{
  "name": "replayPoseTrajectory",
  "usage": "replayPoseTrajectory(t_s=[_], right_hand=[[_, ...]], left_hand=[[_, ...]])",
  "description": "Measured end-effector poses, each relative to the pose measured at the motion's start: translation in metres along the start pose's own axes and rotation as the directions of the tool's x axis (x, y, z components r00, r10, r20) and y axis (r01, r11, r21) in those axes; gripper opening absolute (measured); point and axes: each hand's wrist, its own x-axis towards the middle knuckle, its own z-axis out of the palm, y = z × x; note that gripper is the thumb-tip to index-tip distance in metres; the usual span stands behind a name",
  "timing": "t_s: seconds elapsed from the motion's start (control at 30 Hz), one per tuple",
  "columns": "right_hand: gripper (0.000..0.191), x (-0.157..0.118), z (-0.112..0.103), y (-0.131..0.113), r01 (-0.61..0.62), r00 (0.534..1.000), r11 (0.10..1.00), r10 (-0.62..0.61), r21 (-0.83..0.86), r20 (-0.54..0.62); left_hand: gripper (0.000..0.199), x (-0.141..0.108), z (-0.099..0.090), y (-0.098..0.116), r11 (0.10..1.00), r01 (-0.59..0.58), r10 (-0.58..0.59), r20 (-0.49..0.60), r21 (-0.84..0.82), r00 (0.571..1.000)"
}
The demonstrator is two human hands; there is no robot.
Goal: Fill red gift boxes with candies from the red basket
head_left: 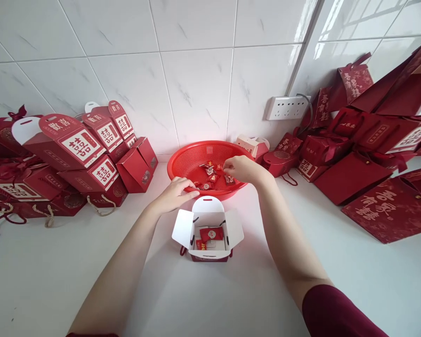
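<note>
A red plastic basket (210,149) with a mesh wall stands against the tiled wall, several wrapped candies (210,171) lying in it. My left hand (175,193) grips its near left rim, thumb and fingers over the edge. Inside the basket's right side, my right hand (241,168) has its fingers curled together, pointing down at the candies. Whatever those fingertips hold is hidden. In front of the basket sits an open gift box (208,256), white inside with its flaps spread. Red candy packets (211,233) lie within it.
Stacked red gift boxes (80,145) fill the left side, some with rope handles. More red boxes and bags (375,135) are piled at the right. A cream box (252,146) stands behind the basket. A white power strip (287,108) is on the wall.
</note>
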Motion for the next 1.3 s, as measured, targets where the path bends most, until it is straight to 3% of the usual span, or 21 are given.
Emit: replayPoseTrajectory(t_s=[0.13,0.27,0.4,0.57,0.7,0.87,1.07,1.17,1.3], right_hand=[[0.026,0.009,0.016,-0.013,0.096,0.979,0.995,-0.099,0.027,0.178],[0.026,0.019,0.028,-0.018,0.155,0.897,0.986,-0.169,0.067,0.408],[0.038,0.024,0.031,-0.019,0.153,0.844,0.985,-0.173,0.081,0.508],[0.053,0.027,0.034,-0.018,0.132,0.809,0.987,-0.162,0.095,0.564],[0.054,0.028,0.036,-0.016,0.119,0.786,0.985,-0.168,0.122,0.595],[0.056,0.029,0.038,-0.016,0.088,0.800,0.991,-0.129,0.098,0.586],[0.036,0.028,0.032,-0.024,0.103,0.810,0.991,-0.137,0.091,0.570],[0.026,0.046,0.025,-0.024,0.091,0.813,0.993,-0.118,0.075,0.570],[0.031,0.090,0.018,-0.013,0.013,0.860,1.000,-0.007,-0.009,0.511]], left_hand=[[0.034,0.000,0.000,0.002,1.000,0.008,-0.008,0.008,0.006,1.000],[0.035,0.001,0.000,0.001,1.000,0.001,-0.001,0.011,0.016,1.000],[0.037,0.001,0.001,0.001,0.999,0.001,-0.002,0.028,0.035,1.000],[0.037,0.002,-0.001,0.004,0.998,-0.004,0.001,0.051,0.061,0.999],[0.036,0.002,-0.002,0.006,0.999,0.004,-0.008,0.063,0.054,0.998],[0.036,0.002,-0.001,0.005,0.999,0.023,-0.026,0.063,0.045,0.998],[0.036,0.002,-0.001,0.001,0.999,0.009,-0.010,0.043,0.039,0.999],[0.036,0.002,-0.002,0.000,1.000,0.007,-0.009,0.045,0.030,0.999],[0.037,0.000,-0.003,0.002,1.000,0.006,-0.006,0.039,0.012,0.999]])
